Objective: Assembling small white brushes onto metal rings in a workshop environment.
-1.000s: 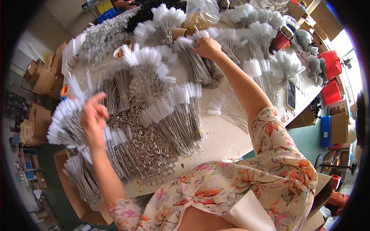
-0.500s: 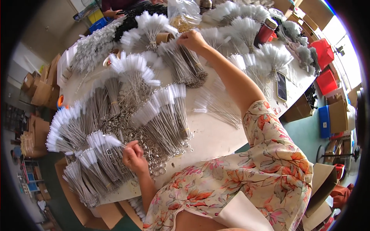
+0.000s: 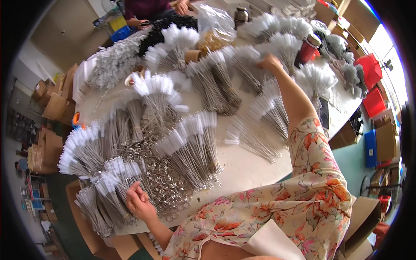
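Near the table's near edge, toward its left corner, I find my left hand [image 3: 141,203] with fingers bent and close together. I cannot tell whether they are clamped on anything. It is just beside the front brush bundles [image 3: 115,182], which stand crowded at that corner, white bristle ends pointing away from me and wire stems toward me. My right hand [image 3: 271,63] is stretched toward the far right part of the table [image 3: 242,175], fingers bent down at the far brush bundle [image 3: 248,60]; whether they grip a stem I cannot tell.

Between the left corner and the middle of the near edge lies a heap of metal rings [image 3: 169,184]. Touching it on the right is a wide row of brushes [image 3: 188,145], their stem ends close to the near edge. Right of that row, loose brushes [image 3: 253,138] lie fanned flat, well apart from both hands.

Toward the far edge I note a brown tape roll [image 3: 193,56], a clear plastic bag [image 3: 215,21] with yellowish contents and, just beyond it, a dark flask [image 3: 241,16]. A red flask [image 3: 307,51] is near the right edge. Across the far edge is a person in a dark red top [image 3: 147,8], beside a black heap [image 3: 171,22].
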The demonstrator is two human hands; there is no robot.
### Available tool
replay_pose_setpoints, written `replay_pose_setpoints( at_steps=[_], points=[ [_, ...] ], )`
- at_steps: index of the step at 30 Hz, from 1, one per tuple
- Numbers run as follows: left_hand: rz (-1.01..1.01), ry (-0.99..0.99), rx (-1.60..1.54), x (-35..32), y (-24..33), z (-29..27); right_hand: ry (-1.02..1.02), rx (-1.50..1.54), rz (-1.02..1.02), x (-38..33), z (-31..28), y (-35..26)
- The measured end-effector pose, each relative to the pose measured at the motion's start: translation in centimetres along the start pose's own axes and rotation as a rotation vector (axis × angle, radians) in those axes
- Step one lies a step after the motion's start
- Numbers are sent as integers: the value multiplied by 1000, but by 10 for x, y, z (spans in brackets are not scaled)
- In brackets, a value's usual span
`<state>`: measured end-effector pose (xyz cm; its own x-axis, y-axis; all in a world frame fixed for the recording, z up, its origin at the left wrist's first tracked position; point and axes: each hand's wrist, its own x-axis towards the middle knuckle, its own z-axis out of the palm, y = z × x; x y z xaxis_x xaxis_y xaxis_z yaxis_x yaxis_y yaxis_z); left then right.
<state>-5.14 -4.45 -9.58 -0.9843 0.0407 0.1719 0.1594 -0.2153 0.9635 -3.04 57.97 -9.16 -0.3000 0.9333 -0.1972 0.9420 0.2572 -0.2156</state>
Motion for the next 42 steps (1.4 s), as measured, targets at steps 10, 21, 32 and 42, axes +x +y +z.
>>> replay_pose_setpoints(
  at_steps=[10, 21, 32, 42],
  points=[
    [30, -97, -122, -7, -10, -9, 798, 516, -385, -38, -68, 7],
    [87, -519, -55, -44, 10, 99, -952, 1589, -866, -364, 20, -46],
    [883, -476, 269, -113, -5, 96, -942, 1479, -663, -413, 91, 54],
    [674, -635, 375, -140, -27, 68, -500, 518, -1034, -388, 2, 74]
  ],
)
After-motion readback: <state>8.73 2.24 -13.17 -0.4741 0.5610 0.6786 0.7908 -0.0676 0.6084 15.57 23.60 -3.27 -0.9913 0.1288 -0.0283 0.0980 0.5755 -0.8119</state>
